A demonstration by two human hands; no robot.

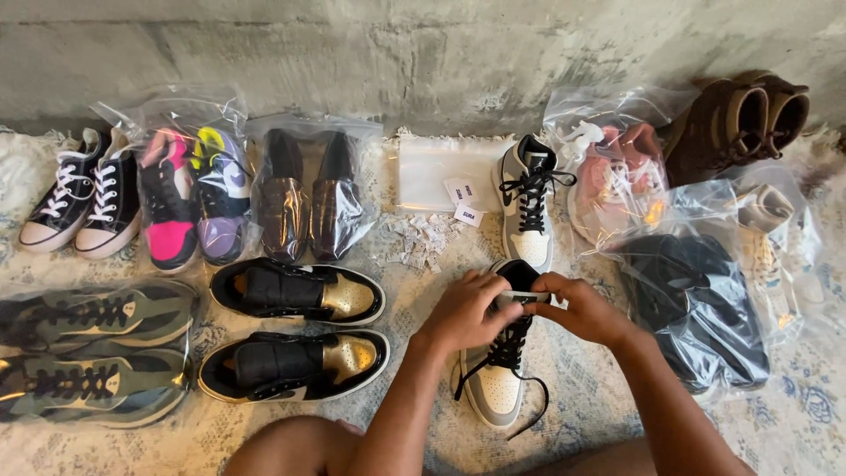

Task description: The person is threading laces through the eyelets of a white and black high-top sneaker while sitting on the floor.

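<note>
A grey and white leather high-top sneaker with black laces (496,388) is lying on a pale patterned rug (599,414) that is covering the floor in front of a rough grey concrete wall (423,53). Both forearms are reaching forward over it. The left hand (463,313) and right hand (582,308) are meeting above the shoe's collar, fingers (480,286) curled closed, pinching a small white packet (522,298) between them. Its matching sneaker (529,207) is standing just beyond. A heap of small white sachets (419,240) is lying beside a flat clear plastic bag (432,172). Black and gold glossy sneakers (295,326) are sitting to the left, and a dark shoe in a crinkled clear bag (696,308) to the right.
</note>
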